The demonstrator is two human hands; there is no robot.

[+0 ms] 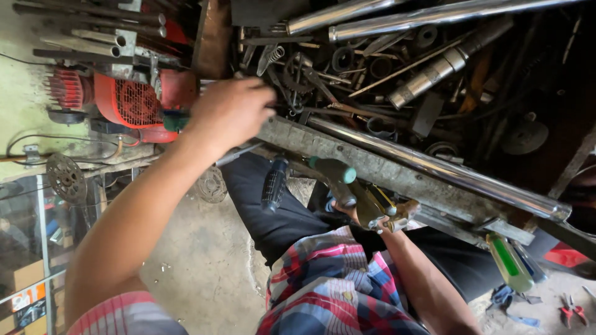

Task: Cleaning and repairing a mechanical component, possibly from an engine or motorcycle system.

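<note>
Head view: tools [366,205] inside right grip [372,214]

Red-blue plaid shirt, dark trousers

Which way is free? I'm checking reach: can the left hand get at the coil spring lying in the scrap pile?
Probably yes. The left hand already rests at the pile's near edge, and the coil spring lies uncovered on top, just beyond its knuckles, with only loose metal parts beside it.
</note>
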